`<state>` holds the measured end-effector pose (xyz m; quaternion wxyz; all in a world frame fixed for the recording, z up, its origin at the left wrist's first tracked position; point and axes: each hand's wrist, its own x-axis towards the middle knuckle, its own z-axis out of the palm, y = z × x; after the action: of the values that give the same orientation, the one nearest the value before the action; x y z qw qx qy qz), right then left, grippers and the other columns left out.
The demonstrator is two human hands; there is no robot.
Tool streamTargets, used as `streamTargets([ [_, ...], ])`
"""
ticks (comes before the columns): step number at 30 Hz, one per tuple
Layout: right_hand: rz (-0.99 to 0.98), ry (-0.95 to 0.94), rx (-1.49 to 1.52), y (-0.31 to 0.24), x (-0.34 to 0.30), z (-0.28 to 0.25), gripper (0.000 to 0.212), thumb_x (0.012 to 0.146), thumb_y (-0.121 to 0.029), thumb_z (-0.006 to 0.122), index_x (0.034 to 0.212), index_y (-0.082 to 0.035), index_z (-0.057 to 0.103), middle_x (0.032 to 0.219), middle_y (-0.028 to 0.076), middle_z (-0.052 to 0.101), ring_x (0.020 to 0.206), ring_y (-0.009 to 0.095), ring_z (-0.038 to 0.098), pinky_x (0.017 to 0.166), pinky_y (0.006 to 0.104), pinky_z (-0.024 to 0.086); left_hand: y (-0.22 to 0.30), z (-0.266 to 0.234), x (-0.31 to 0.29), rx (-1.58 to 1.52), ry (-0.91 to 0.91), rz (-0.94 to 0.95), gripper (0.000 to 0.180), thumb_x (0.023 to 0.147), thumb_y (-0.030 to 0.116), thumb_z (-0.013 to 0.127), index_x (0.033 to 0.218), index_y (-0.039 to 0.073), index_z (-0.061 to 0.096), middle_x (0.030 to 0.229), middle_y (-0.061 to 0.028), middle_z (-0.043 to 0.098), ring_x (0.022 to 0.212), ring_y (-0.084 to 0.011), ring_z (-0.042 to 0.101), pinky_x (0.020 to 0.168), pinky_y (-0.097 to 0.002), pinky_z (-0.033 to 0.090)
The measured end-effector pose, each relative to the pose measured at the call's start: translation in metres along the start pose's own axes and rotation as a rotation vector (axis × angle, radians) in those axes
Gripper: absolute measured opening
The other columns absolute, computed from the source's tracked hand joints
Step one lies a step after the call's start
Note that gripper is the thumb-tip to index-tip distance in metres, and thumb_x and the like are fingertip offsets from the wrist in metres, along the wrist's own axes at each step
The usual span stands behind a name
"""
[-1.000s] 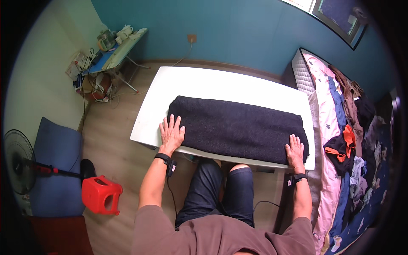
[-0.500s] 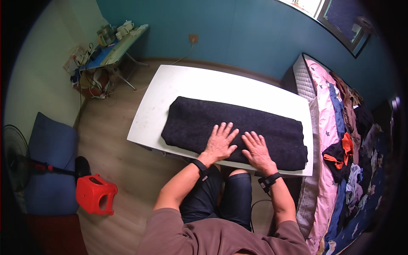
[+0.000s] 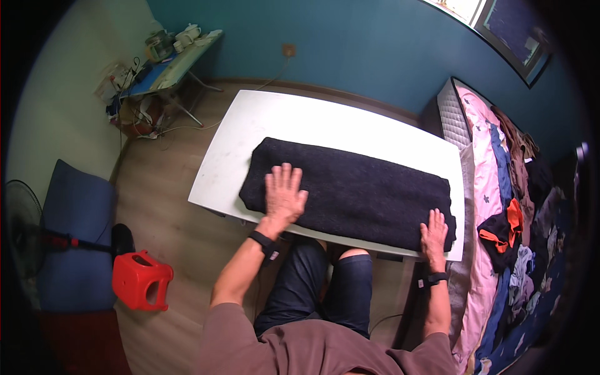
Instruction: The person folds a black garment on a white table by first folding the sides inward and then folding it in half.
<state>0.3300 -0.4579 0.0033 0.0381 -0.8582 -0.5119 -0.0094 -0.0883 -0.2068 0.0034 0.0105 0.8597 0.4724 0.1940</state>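
Observation:
A folded black cloth (image 3: 356,187), thick and fuzzy, lies as a long rectangle on the white table (image 3: 300,112) in front of me. Flat on its left part rests my left hand (image 3: 285,197), fingers stretched out and pointing away from me. At the cloth's near right corner is my right hand (image 3: 434,236), also with straight fingers and nothing in its grasp. Each wrist wears a black band with a small box.
Right of the table stands a bed with a pink sheet (image 3: 484,169) and heaped clothes (image 3: 531,250). A red stool (image 3: 142,281), a blue chair (image 3: 75,244) and a fan (image 3: 25,231) are at left. Behind, a small folding table (image 3: 169,78) carries jugs and cables.
My hands have moved apart over the cloth: the left one slid to the left, the right one to the right end. The cloth keeps its folded shape.

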Motion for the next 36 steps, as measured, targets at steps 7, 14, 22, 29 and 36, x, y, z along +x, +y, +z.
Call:
streamTargets([
  [7, -0.604, 0.059, 0.218, -0.184, 0.031, -0.008, 0.064, 0.093, -0.033, 0.06, 0.147, -0.002, 0.041, 0.153, 0.018, 0.041, 0.145, 0.033, 0.033, 0.119, 0.0491, 0.021, 0.121, 0.033, 0.006, -0.099, -0.097, 0.382, 0.071, 0.089, 0.038, 0.06, 0.148, 0.005, 0.041, 0.157, -0.0188, 0.033, 0.146, -0.0391, 0.028, 0.119, -0.0567, 0.016],
  [14, -0.473, 0.044, 0.185, -0.111, 0.036, -0.016, 0.059, 0.093, -0.026, 0.06, 0.146, -0.006, 0.045, 0.153, 0.013, 0.043, 0.146, 0.03, 0.032, 0.12, 0.0479, 0.019, 0.052, 0.02, 0.011, -0.07, -0.103, 0.265, 0.061, 0.094, 0.042, 0.055, 0.148, 0.014, 0.044, 0.155, -0.0169, 0.037, 0.142, -0.0374, 0.034, 0.116, -0.0567, 0.024],
  [22, -0.069, -0.072, 0.058, 0.002, 0.023, -0.007, 0.06, 0.101, -0.033, 0.048, 0.153, -0.006, 0.034, 0.16, 0.013, 0.03, 0.15, 0.031, 0.023, 0.121, 0.048, 0.016, -0.049, -0.001, 0.002, 0.007, -0.092, 0.014, 0.058, 0.096, 0.036, 0.05, 0.149, 0.014, 0.042, 0.157, -0.0176, 0.033, 0.145, -0.0417, 0.027, 0.117, -0.0592, 0.018],
  [29, -0.304, 0.114, 0.223, -0.096, 0.065, -0.006, 0.064, 0.094, -0.024, 0.061, 0.15, -0.004, 0.037, 0.158, 0.019, 0.032, 0.147, 0.036, 0.027, 0.119, 0.0497, 0.021, 0.049, 0.009, 0.041, -0.105, 0.03, 0.173, 0.066, 0.092, 0.039, 0.058, 0.149, 0.01, 0.042, 0.157, -0.0196, 0.033, 0.145, -0.0415, 0.028, 0.118, -0.0588, 0.017],
  [36, -0.569, 0.0, 0.111, -0.178, 0.099, -0.006, 0.061, 0.096, -0.034, 0.055, 0.15, -0.008, 0.04, 0.156, 0.013, 0.038, 0.147, 0.032, 0.029, 0.119, 0.0509, 0.02, 0.077, 0.042, 0.063, -0.186, -0.18, 0.24, 0.066, 0.094, 0.047, 0.053, 0.15, 0.013, 0.042, 0.159, -0.0161, 0.031, 0.148, -0.037, 0.025, 0.12, -0.0573, 0.013],
])
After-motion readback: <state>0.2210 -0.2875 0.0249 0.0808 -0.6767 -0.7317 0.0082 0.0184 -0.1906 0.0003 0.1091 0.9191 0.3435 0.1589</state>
